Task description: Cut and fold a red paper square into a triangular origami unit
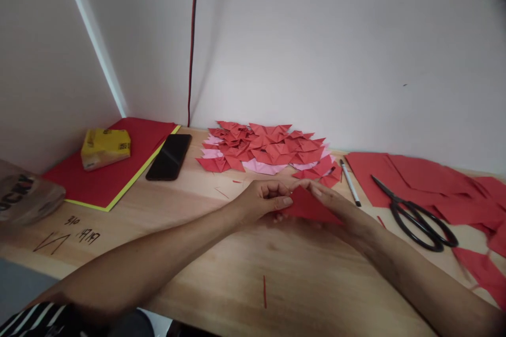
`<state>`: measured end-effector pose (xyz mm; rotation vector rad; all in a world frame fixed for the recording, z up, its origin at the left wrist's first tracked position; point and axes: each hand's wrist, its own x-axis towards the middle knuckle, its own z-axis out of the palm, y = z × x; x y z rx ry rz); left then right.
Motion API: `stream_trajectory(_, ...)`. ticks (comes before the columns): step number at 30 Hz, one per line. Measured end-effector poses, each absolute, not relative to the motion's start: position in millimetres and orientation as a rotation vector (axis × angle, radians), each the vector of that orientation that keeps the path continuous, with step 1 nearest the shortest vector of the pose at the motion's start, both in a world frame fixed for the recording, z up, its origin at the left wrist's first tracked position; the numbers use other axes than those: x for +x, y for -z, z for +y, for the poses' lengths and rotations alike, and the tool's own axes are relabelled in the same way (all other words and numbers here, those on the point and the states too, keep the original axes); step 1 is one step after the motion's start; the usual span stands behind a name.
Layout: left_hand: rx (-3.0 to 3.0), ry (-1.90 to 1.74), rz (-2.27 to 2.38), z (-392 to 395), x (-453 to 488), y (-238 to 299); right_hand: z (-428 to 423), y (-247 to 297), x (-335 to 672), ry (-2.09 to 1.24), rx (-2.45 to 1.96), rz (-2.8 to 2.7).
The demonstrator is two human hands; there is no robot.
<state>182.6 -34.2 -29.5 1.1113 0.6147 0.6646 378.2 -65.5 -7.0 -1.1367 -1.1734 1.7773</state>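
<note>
My left hand [265, 197] pinches the left corner of a folded red paper [310, 206] between thumb and fingers. The paper looks like a triangle, held just above the wooden table. Along its upper right edge my right hand [330, 197] has hold of it, the fingertips near the top corner and part of the hand behind the sheet. Just beyond both hands lies a pile of folded red and pink paper pieces [272, 150]. A white pen [350, 181] with a dark tip rests close to my right hand.
Black-handled scissors [415, 213] lie over loose red sheets [379, 166] at right. To the left are a black phone [169, 157], stacked red and yellow paper [98, 187], a yellow-wrapped packet [106, 148] and a clear plastic-wrapped item [29, 197]. Thin red scraps [264, 291] dot the table.
</note>
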Motion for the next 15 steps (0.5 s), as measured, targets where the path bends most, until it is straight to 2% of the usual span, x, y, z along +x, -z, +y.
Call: stream_trajectory(15,1.091,-0.603,0.597,-31.8,182.0,27.5,-70.9,17.7,381.0,-1.868,-0.999,-1.130)
